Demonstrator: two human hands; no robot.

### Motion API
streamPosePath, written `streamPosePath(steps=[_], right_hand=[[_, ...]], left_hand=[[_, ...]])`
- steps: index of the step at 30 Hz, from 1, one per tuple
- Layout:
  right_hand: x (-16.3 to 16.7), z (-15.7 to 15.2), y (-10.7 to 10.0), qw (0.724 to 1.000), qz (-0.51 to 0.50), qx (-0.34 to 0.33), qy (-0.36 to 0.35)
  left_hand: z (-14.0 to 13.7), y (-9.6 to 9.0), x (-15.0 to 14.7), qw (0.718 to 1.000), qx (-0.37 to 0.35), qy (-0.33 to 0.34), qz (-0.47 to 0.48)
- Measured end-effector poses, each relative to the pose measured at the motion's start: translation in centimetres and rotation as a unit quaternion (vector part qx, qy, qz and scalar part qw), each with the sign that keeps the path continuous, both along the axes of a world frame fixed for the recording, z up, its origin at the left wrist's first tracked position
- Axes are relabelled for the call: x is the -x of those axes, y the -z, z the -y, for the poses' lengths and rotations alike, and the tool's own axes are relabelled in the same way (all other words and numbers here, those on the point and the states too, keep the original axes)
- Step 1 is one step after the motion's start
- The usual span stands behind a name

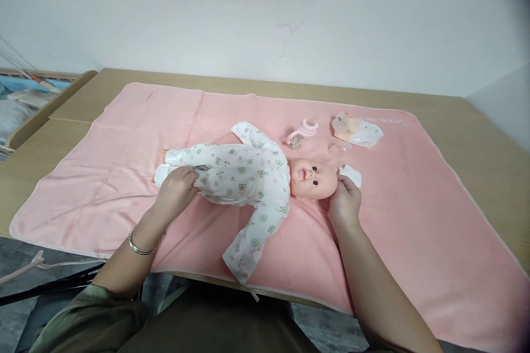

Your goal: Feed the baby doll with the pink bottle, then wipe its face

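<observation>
Head view: left hand (176,190) grips the doll (242,174) by its legs; right hand (344,201), fingers hidden, pinches a white pad (351,174).

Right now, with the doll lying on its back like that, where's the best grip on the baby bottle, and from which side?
Probably the baby bottle is best taken around its pink collar and body, from above. It lies on its side on the pink blanket, past the doll, so its round flanks are exposed. The right hand, now at the doll's head, is nearer than the left hand at the legs.

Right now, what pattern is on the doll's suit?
White suit with small green prints, head view.
</observation>
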State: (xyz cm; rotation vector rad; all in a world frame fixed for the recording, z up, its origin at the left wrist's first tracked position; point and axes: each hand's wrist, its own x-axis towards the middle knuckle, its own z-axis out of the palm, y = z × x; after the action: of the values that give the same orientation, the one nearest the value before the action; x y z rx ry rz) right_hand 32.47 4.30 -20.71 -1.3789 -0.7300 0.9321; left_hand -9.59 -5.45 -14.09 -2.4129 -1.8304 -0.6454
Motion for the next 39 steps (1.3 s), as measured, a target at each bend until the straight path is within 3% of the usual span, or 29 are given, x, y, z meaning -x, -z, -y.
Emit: streamPosePath(steps=[39], right_hand=[[-0.06,-0.51,0.22,1.000,-0.008,0.013,-0.009]], left_hand=[[-0.26,-0.08,0.38,1.000,0.011,-0.007,0.004]])
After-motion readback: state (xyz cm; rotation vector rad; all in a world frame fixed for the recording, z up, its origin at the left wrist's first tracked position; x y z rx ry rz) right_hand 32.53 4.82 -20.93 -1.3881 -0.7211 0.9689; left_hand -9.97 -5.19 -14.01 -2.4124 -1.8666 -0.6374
